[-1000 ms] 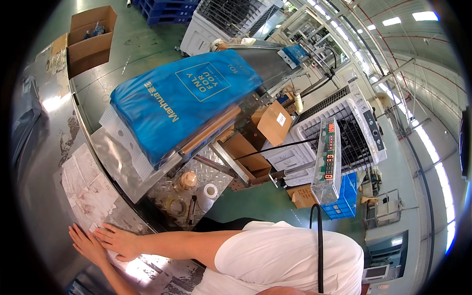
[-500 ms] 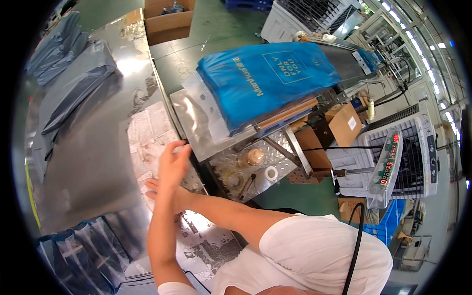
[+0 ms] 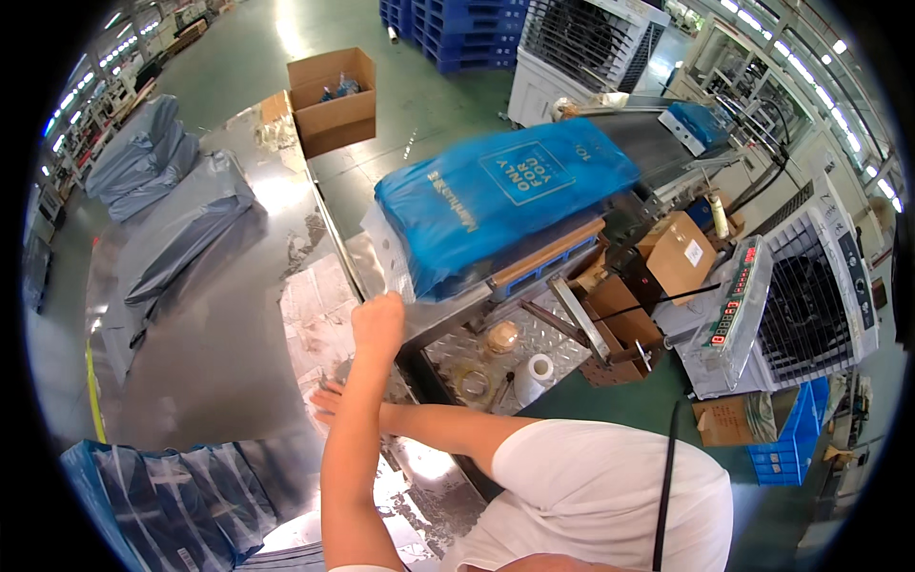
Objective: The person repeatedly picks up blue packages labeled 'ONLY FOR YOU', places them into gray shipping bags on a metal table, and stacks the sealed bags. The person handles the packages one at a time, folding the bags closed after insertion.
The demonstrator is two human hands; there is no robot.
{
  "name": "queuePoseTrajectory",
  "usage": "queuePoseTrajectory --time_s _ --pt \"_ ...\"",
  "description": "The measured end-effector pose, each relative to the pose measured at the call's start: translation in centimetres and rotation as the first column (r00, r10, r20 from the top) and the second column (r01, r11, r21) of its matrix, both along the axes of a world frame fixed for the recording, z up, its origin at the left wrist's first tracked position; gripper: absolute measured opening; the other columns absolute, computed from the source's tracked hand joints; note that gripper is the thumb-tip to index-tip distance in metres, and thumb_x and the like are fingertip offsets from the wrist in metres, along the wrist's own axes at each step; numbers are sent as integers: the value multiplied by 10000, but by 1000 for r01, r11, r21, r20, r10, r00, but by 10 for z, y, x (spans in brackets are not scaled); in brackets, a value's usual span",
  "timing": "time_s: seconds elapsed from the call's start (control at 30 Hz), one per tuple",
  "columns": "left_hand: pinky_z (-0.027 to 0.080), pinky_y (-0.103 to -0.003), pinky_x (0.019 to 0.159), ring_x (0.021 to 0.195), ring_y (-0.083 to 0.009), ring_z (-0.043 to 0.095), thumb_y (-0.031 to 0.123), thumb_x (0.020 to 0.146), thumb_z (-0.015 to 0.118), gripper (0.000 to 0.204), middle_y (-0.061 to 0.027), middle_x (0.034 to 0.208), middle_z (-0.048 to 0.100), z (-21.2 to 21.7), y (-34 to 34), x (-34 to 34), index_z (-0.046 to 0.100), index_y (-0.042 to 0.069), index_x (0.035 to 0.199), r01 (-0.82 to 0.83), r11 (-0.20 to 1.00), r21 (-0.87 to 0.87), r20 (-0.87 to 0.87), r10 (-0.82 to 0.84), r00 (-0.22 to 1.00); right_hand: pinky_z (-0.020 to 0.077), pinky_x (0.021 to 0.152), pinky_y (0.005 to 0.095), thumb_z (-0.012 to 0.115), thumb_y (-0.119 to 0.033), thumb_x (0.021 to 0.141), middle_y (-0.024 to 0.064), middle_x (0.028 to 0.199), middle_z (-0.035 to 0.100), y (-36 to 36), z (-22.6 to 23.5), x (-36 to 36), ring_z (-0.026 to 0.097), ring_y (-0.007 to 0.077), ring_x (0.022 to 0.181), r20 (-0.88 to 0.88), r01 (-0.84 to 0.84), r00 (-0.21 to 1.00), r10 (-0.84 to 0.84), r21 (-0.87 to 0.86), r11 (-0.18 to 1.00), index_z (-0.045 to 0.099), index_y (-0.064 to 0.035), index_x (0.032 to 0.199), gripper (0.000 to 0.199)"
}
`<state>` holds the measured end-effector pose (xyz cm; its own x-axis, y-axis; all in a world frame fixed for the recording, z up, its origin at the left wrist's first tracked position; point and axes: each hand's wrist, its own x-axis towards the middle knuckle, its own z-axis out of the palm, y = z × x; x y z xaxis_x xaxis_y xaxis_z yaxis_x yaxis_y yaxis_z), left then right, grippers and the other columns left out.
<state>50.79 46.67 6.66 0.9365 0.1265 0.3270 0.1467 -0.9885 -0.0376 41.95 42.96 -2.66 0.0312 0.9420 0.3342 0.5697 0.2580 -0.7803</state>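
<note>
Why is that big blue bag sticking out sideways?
The blue bag lies slanted on the machine bed, its clear end overhanging the edge beside the left hand. On the steel table, silvery sheets look crumpled and scattered. Nothing seems spilled or broken.

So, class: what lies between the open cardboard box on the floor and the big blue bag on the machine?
In the head view, only bare green floor separates the cardboard box from the blue bag.

Single head-worn fisheye view, looking steeply down from above the person's own shoulders, close over the shiny steel worktable, facing outward across the green factory floor, edges curving toward the dark rim
</note>
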Motion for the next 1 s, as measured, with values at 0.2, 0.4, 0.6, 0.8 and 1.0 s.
queuePoseTrajectory --time_s 0.2,0.4,0.6,0.8,1.0 --pt "453 -326 479 563 -212 594 91 685 553 52 -57 621 553 -10 112 -110 515 104 718 -85 967 241 -82 107 991 321 934 423 552 -162 742 126 1086 522 -72 39 -49 467 274 1052 339 -282 888 312 -136 950 565 -43 987 273" --pt "484 -359 703 910 -252 572 268 889 436 350 -151 1038 559 -31 226 -235 483 47 1156 -146 -162 -976 -181 976 125 450 597 357 569 -160 710 67 663 525 -97 139 -45 552 249 682 255 -453 876 410 139 881 574 -60 775 119" --pt "48 -358 1075 1340 -236 86 418 934 289 588 -118 1450 107 -56 103 -280 161 63 1384 297 -7 -955 112 918 380 408 860 334 537 -190 820 111 1087 569 29 169 119 533 201 974 58 236 970 -235 -1 972 556 -23 1057 290" --pt "315 -337 984 1192 -233 364 422 941 245 548 -101 1338 333 -79 81 -308 251 47 1340 775 -158 -611 196 919 342 142 1067 355 282 -503 903 53 1430 200 126 33 111 173 194 1313 -558 -231 830 -19 -374 898 207 -128 1384 614" --pt "358 -336 946 1115 -233 438 473 920 284 574 -110 1266 415 -81 62 -327 331 43 1297 638 -325 -697 -44 909 415 329 984 310 353 -502 886 91 1374 316 82 35 29 386 197 1201 -858 -462 384 -341 -499 733 264 -120 1368 622"
